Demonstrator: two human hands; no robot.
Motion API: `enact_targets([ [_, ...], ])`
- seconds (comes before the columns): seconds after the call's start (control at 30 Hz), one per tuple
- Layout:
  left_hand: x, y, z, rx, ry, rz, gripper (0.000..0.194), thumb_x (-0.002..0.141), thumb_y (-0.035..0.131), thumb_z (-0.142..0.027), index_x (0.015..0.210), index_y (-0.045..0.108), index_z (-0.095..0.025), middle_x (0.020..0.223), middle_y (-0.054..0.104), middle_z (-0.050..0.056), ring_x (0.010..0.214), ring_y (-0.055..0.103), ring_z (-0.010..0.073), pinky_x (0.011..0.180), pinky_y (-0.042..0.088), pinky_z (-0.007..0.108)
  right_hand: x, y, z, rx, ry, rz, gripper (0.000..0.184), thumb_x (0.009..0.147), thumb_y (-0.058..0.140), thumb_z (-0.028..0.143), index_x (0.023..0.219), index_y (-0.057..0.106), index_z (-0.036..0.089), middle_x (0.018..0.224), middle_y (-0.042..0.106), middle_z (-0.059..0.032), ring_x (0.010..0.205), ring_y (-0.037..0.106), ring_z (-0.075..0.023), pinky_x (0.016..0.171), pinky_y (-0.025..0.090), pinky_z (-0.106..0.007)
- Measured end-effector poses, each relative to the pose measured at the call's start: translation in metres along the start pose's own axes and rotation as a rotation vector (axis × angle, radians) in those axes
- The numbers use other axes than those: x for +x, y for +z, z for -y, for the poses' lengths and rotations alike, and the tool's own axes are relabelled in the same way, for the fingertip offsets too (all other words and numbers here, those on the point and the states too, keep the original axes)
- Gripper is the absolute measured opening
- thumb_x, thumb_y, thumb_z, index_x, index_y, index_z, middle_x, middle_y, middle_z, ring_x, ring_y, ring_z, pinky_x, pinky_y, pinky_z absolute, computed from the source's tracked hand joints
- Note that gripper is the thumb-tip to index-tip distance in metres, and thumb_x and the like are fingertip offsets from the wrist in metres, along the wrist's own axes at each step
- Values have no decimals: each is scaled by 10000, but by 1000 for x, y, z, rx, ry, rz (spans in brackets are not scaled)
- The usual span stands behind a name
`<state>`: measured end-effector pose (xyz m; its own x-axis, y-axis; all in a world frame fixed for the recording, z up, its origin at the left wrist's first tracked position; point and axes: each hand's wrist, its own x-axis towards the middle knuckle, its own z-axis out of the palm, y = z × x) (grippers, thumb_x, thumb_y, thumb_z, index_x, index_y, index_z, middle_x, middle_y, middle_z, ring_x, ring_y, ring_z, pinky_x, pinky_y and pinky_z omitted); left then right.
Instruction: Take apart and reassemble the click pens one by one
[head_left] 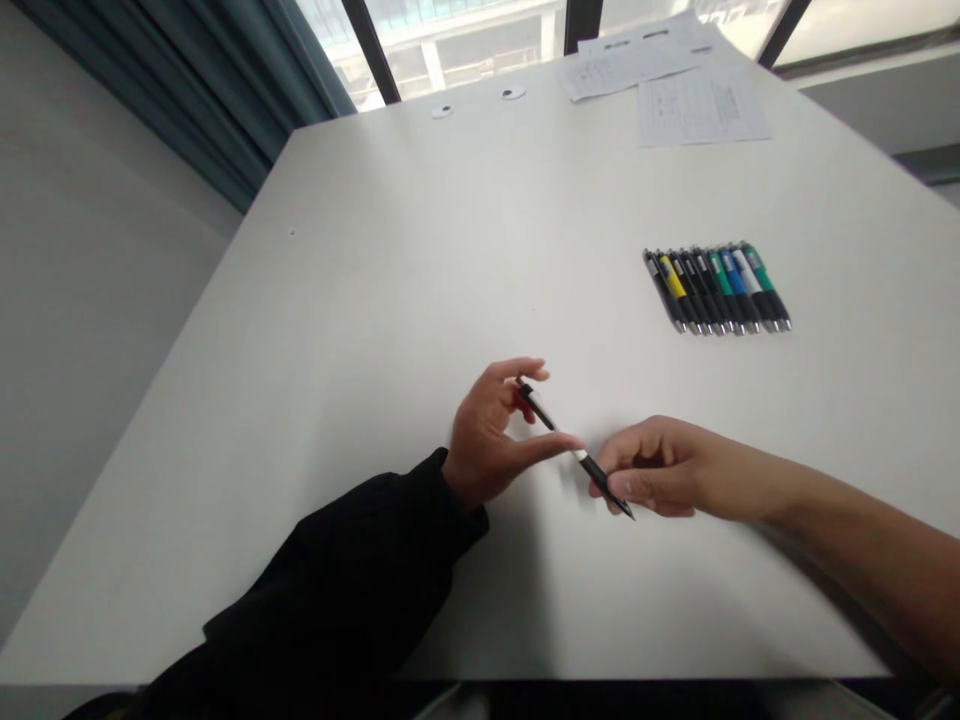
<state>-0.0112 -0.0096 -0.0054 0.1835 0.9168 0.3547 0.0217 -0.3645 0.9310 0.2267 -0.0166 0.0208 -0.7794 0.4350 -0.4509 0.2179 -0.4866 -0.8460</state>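
Note:
A ballpoint pen [581, 454] with a white barrel and black grip slants between my two hands above the table. Its metal tip points down to the right, and the clicker end is up at the left. My right hand [652, 465] pinches the black grip near the tip between thumb and fingers. Around the upper part curls my left hand [499, 430], its thumb laid against the white barrel. The index finger reaches past the clicker, while some other fingers sit partly hidden behind the pen. A row of several pens [716, 290] lies side by side farther off to the right.
The white table [337, 330] fills most of the view. Printed sheets of paper [701, 105] lie at its far right, and round cable-hole covers [513, 94] sit near the far edge. A blue-grey curtain [217, 80] and windows stand behind.

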Motion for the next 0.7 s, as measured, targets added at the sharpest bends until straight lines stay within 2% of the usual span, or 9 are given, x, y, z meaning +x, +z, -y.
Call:
enact_targets([
  [0.1,2,6,3,-302,-235,61,741,742,903,-328,1370,513,-280,1238,649,80,788,672,104,724,580,255,11,9,-7,110,-90,-10,391,921,684,499,968,684,111,530,427,88,425,299,-48,415,206,-222],
  [0.2,3,8,2,-401,-344,130,698,817,843,-332,1410,482,-270,1163,683,78,779,681,114,751,588,273,18,14,-10,139,-140,-34,342,932,686,462,941,654,121,515,456,89,418,335,-51,416,224,-219],
  [0.37,1,8,-3,-449,-402,189,864,815,841,-340,1523,348,-301,1187,702,104,814,717,159,762,607,309,18,15,-8,158,-146,-54,324,933,687,447,915,626,129,521,473,90,430,349,-54,446,248,-231],
  [0.57,1,8,-3,-447,-454,205,741,791,858,-257,1415,460,-262,992,721,43,795,718,158,787,610,320,17,15,-9,124,-118,-53,315,930,686,442,878,587,148,543,494,80,451,383,-67,470,260,-247],
  [0.7,1,8,-1,-482,-475,206,761,773,871,-239,1412,457,-239,1001,728,53,809,723,153,796,600,303,17,15,-9,97,-120,-54,309,941,673,434,861,565,155,541,488,84,459,379,-66,476,264,-247],
])
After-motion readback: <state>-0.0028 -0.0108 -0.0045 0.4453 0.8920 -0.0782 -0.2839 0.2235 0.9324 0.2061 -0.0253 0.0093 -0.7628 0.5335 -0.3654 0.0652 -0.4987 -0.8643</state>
